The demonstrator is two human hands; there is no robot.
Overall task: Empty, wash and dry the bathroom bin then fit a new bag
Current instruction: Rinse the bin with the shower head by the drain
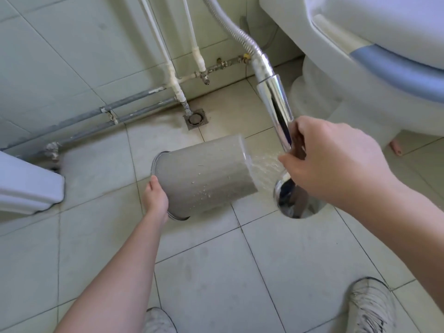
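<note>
a: how many bins?
b: one, a grey bin (204, 174), tipped on its side above the tiled floor (240, 260), open rim to the left, base to the right.
a: who has it?
b: the left hand (155, 200) grips it at the rim, fingers hidden behind the bin, thumb on the outside.
a: and the other hand?
b: the right hand (336, 162) is curled round the chrome handle of one shower head (283, 131), which sprays water onto the bin's base. one metal hose (230, 27) runs up from it.
a: anything else?
b: one toilet (360, 68) at upper right, one floor drain (195, 118) beyond the bin, two white shoes (371, 306) at the bottom edge, and two white pipes (173, 75) down the wall.
</note>
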